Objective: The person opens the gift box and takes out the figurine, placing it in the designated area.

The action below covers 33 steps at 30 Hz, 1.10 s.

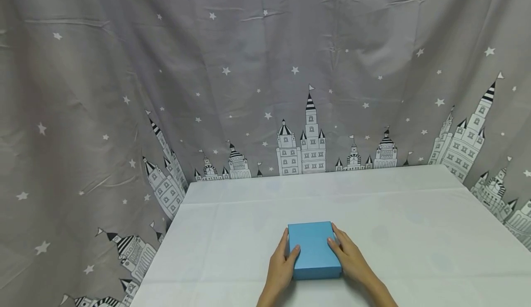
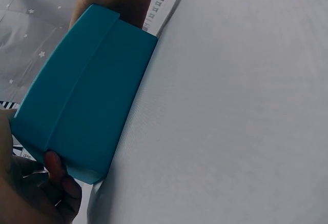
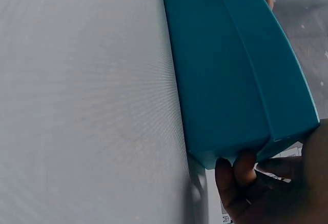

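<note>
A blue box [image 1: 314, 247] with a lid sits on the white-covered table near its front. My left hand [image 1: 280, 268] holds the box's left side, thumb by the top edge and fingers along the side wall. On the opposite side my right hand [image 1: 351, 256] grips it, with the thumb over the lid's edge. The seam between the lid [image 2: 69, 70] and the lower part shows in the left wrist view, where fingertips touch the side near that seam. In the right wrist view the box [image 3: 220, 75] rests against the cloth, and curled fingers [image 3: 245, 168] touch its end.
White cloth [image 1: 232, 233] with faint fold lines covers the table around the box. Behind the table and along its left side hangs a grey curtain [image 1: 249, 44] printed with stars and castles.
</note>
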Each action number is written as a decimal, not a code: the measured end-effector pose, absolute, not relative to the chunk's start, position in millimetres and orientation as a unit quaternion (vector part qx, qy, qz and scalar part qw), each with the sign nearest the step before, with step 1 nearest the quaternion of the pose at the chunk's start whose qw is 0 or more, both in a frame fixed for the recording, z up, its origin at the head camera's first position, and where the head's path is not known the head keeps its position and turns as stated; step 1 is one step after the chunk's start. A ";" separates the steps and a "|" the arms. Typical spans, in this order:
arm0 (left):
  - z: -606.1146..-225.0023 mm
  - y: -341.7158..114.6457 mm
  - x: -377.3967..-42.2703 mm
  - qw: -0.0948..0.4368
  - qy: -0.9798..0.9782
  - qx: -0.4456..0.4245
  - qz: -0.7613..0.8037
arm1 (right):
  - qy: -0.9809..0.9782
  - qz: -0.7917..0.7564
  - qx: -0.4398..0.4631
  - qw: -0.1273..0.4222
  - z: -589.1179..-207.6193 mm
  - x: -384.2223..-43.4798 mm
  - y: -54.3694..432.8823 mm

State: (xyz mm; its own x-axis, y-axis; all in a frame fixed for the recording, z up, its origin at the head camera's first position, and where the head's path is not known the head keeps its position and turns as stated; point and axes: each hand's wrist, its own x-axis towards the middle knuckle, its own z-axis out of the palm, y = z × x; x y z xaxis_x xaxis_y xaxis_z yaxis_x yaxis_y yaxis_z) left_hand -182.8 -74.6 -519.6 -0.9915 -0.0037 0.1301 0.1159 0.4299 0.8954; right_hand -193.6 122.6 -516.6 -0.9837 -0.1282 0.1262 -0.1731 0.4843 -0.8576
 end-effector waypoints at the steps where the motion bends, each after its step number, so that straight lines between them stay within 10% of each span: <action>1: -519.5 -74.7 -182.6 0.057 -0.844 -0.035 -0.533 | -0.861 0.500 0.087 0.024 -516.7 -193.7 122.5; 33: -506.7 -76.8 -185.8 0.052 -0.846 -0.016 -0.530 | -0.884 0.460 0.072 0.042 -495.2 -192.3 117.3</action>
State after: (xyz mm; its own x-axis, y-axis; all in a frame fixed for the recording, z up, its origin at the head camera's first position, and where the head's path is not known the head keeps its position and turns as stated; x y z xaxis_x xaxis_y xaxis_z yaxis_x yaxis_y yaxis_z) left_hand -185.8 -76.8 -506.7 -0.9941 -0.0274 0.1051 0.0826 0.4369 0.8957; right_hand -192.3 117.3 -495.2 -0.9861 -0.0878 0.1411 -0.1660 0.5666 -0.8071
